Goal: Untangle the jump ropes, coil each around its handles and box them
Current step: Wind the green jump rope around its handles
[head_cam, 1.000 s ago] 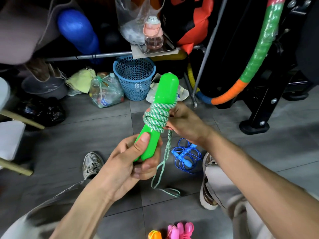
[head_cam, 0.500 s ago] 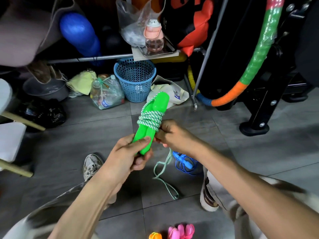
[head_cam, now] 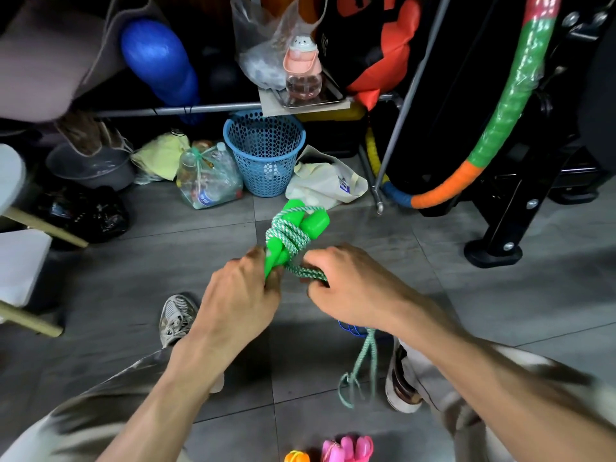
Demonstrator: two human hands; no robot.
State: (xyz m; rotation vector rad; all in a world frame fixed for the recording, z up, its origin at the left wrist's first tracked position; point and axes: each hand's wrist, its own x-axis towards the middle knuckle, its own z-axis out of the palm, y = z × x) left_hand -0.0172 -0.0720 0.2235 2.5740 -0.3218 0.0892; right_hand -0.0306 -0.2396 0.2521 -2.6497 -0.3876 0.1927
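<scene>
green handles point(head_cam: 293, 228) side by side, green-white rope point(head_cam: 290, 236) coiled around their middle, held just in front of the blue basket point(head_cam: 264, 151) | left hand point(head_cam: 240, 295) grips handle bottoms | right hand point(head_cam: 350, 288) pinches the rope strands beside the coil, loose end point(head_cam: 358, 371) hangs | basket contents: cannot tell

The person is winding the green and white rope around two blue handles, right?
Not quite. The handles are green, not blue, as the head view shows. The green and white rope is wound around them, the left hand gripping their lower ends.
</scene>
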